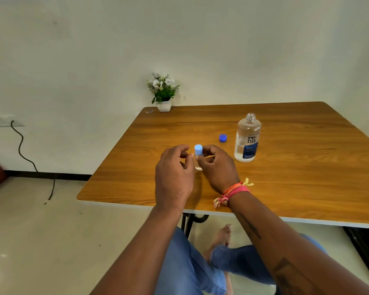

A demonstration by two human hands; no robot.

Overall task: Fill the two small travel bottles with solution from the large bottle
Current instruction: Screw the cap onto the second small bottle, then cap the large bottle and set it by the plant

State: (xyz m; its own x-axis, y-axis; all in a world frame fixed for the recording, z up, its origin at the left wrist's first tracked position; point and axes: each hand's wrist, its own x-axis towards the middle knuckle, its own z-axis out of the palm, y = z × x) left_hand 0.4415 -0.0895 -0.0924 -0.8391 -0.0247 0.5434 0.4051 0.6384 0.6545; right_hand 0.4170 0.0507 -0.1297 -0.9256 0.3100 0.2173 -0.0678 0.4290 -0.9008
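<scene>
In the head view we see our right hand (pixel 217 167) closed around a small travel bottle (pixel 198 161) with a light blue cap (pixel 198 149), standing on the wooden table (pixel 296 177), while our left hand (pixel 174 169) sits just beside it at nine o'clock, fingers curled loosely with nothing in them, and whether they touch the bottle we cannot tell. At two o'clock from the hands the large bottle (pixel 247 139) stands upright and uncapped, its dark blue cap (pixel 222 138) lying just beside it at nine o'clock, and a potted plant (pixel 163 92) sits at the table's far corner, at eleven o'clock.
</scene>
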